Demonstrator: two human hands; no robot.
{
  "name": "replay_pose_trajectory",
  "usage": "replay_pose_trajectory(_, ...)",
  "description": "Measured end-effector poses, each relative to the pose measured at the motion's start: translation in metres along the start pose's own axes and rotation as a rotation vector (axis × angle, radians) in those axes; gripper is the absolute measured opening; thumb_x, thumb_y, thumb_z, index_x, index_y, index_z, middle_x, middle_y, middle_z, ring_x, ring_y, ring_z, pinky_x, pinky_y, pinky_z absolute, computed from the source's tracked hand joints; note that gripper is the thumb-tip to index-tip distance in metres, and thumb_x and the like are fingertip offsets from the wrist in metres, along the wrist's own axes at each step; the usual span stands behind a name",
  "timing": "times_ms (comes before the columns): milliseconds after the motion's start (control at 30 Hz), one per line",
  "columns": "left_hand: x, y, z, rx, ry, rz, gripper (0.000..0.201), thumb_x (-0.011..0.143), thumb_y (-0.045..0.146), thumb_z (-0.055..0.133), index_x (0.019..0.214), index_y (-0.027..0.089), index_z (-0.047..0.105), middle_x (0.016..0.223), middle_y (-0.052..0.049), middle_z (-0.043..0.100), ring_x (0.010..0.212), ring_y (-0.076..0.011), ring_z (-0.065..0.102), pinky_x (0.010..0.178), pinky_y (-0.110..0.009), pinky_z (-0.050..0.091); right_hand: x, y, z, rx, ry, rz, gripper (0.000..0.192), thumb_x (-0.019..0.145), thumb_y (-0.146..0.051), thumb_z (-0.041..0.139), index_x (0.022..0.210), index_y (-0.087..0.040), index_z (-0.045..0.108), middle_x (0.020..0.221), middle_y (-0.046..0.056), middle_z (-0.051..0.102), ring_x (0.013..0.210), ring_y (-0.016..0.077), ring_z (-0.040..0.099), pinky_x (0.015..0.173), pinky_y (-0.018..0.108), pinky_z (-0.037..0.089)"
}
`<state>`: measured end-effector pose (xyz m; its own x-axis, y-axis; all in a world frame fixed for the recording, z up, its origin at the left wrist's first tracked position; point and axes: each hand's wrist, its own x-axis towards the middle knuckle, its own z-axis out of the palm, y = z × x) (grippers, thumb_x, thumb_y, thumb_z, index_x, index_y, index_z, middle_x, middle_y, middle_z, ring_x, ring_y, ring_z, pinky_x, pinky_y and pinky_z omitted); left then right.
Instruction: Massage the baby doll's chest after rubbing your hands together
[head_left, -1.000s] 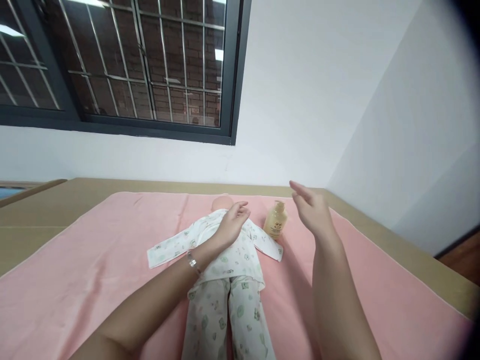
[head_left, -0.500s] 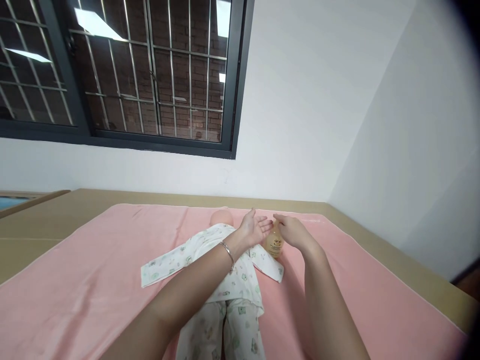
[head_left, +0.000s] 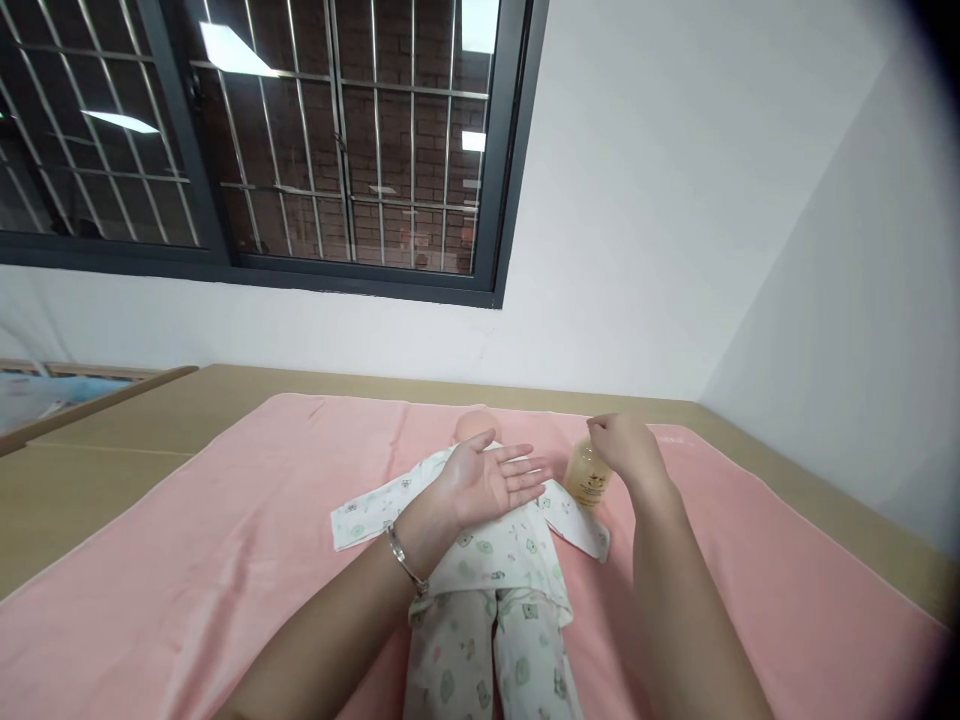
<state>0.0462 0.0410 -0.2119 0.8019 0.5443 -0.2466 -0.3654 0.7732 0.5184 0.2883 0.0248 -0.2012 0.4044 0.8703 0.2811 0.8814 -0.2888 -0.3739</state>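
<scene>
Doll (head_left: pixel 517 565), one, laid lengthwise with its head at the far end, sleeves spread out to either side; dressed in a white long-sleeved top and matching trousers (small prints, green among them). Left hand (head_left: pixel 491 485), bare, above the doll's chest: palm turned up, fingers extended and slightly parted, tips directed toward the doll's right-hand side as the wearer sees it. Bracelet (head_left: pixel 403 560), silver-coloured, on that wrist, over the near edge of the doll's left-lying sleeve side. Bottle (head_left: pixel 587 482), yellowish, dark-printed on the front, upright to the right of the doll, just beside the right-lying sleeve; contact with the sleeve cannot be told. Right hand (head_left: pixel 628 450), right of the doll, bent over the bottle's top with fingers curled inward; the top is hidden, so whether they grip or only press cannot be told. Pink cloth (head_left: pixel 262 580), lightly creased, beneath the doll. Wooden surface (head_left: pixel 112 480), under the cloth and around the doll. Window (head_left: pixel 360 290), dark-framed, barred, beyond the doll and to its left.
</scene>
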Motion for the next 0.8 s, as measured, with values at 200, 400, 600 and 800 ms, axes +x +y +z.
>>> replay_pose_trajectory(200,-0.026,0.017,0.009,0.015,0.064,0.058,0.051,0.094,0.041,0.036,0.131,0.006,0.044,0.130,-0.021,0.055,0.122,-0.0335,0.055,0.097,-0.043,0.048,0.002,0.013,-0.001,0.163,0.233,0.184,0.035,0.082,-0.026,0.045,0.103,-0.019,0.073,0.103,0.008,0.071,0.100,0.0257,0.063,0.079,0.029,0.045)
replay_pose_trajectory(400,-0.046,0.020,0.016,0.017,0.044,0.135,0.049,0.094,0.039,0.039,0.130,0.005,0.045,0.130,-0.021,0.055,0.119,-0.0318,0.057,0.099,-0.043,0.047,0.008,0.022,0.013,0.056,0.038,0.228,0.051,0.084,-0.037,0.047,0.126,-0.009,0.057,0.114,0.019,0.065,0.105,0.0306,0.060,0.082,0.035,0.046)
replay_pose_trajectory(600,-0.048,0.016,0.013,0.019,0.092,0.152,0.046,0.092,0.033,0.042,0.129,0.006,0.045,0.128,-0.020,0.056,0.117,-0.0299,0.059,0.098,-0.041,0.049,-0.017,-0.001,0.000,0.067,-0.150,0.206,0.058,0.088,-0.045,0.044,0.137,-0.013,0.044,0.123,0.020,0.059,0.109,0.0336,0.058,0.085,0.043,0.047)
replay_pose_trajectory(800,-0.045,0.000,0.019,0.018,0.100,0.129,0.037,0.092,0.032,0.041,0.116,0.007,0.054,0.104,-0.017,0.066,0.097,-0.0244,0.067,0.091,-0.037,0.053,-0.081,-0.077,0.001,0.572,-0.105,-0.403,0.050,0.096,-0.048,0.036,0.137,-0.020,0.046,0.135,0.010,0.053,0.123,0.0222,0.051,0.102,0.037,0.042)
